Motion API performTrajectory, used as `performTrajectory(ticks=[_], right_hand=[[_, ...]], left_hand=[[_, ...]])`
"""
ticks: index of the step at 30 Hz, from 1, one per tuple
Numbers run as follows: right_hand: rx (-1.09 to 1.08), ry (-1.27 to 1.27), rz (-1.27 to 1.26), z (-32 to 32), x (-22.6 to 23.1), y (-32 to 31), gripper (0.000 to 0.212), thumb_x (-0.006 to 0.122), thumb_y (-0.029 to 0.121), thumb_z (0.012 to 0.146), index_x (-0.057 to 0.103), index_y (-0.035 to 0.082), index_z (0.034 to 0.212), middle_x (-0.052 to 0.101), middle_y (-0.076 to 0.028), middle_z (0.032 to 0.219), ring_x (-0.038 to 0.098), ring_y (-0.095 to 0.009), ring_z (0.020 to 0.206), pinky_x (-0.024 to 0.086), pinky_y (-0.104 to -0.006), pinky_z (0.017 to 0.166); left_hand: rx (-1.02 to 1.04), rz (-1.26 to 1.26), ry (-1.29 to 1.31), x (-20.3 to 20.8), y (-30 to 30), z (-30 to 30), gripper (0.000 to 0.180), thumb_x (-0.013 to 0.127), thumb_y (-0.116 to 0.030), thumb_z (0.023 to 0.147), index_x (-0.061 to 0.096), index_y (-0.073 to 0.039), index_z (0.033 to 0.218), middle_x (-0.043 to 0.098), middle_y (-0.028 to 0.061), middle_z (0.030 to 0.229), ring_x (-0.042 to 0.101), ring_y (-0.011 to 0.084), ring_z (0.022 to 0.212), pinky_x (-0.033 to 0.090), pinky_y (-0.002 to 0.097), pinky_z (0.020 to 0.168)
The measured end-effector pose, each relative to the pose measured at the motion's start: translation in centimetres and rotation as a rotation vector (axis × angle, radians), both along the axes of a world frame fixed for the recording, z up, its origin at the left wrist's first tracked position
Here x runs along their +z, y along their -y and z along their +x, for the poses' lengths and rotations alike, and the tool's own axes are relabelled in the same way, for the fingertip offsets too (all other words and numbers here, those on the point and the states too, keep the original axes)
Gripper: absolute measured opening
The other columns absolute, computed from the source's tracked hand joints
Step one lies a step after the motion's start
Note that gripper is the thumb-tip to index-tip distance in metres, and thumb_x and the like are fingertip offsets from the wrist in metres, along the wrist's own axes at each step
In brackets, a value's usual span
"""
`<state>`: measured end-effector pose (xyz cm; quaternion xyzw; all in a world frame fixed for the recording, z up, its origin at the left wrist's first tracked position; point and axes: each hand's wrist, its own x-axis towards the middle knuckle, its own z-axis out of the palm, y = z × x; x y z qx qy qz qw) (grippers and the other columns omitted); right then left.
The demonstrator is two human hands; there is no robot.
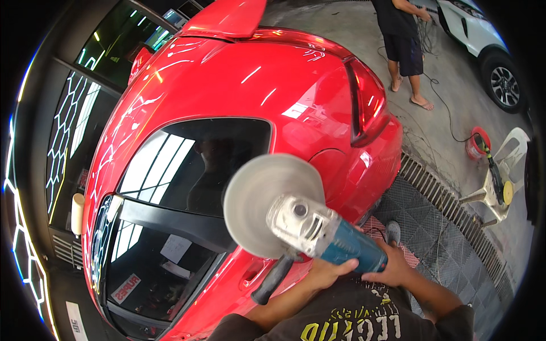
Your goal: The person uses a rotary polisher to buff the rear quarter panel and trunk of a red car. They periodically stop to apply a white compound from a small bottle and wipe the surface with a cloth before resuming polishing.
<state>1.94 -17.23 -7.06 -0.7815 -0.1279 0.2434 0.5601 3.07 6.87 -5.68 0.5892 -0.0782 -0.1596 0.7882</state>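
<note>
Both my hands hold a rotary polisher [355, 247] with a teal body, a worn silver head and a round, pale grey pad [244, 207]. My left hand [331, 274] is closed on the underside of the body, near the head. Around the rear end of the body wraps my right hand [393, 266]. A black side handle [272, 279] juts out to the lower left, with no hand on it. The pad overlaps the side window and rear quarter of a red car [296, 131]; whether it touches the paint I cannot tell.
Dark grooved floor tiles [421, 227] and a drain grate [435, 184] lie to the right. Beyond stand a white plastic chair [495, 193] with another corded tool [496, 176], a red bucket [476, 145], a person [402, 40] holding cable, and a white vehicle [478, 34].
</note>
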Motion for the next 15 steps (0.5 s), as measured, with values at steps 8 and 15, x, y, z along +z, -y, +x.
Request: performTrajectory(ticks=[8,15], right_hand=[[-0.255,-0.038,0.543,2.3,-8.7,-2.2,0.093,0.089,0.03,0.084,0.042,0.001,0.158,0.064,-0.012,0.141,0.06,-0.021,0.13,0.046,-0.0404,0.113],[-0.182,0.018,0.366,-1.2,-9.8,-2.7,0.096,0.09,0.038,0.079,0.045,-0.001,0.155,0.067,-0.017,0.136,0.064,-0.026,0.126,0.048,-0.0418,0.111]], left_hand=[[-0.071,0.197,-0.179,-0.4,2.3,8.1,0.075,0.093,-0.013,0.083,0.052,0.0,0.144,0.063,0.011,0.136,0.063,0.0205,0.122,0.053,0.0394,0.107],[-0.041,0.383,0.045,-2.0,0.1,3.1,0.079,0.093,-0.016,0.082,0.051,-0.001,0.146,0.064,0.0096,0.132,0.063,0.0214,0.123,0.052,0.0393,0.108]])
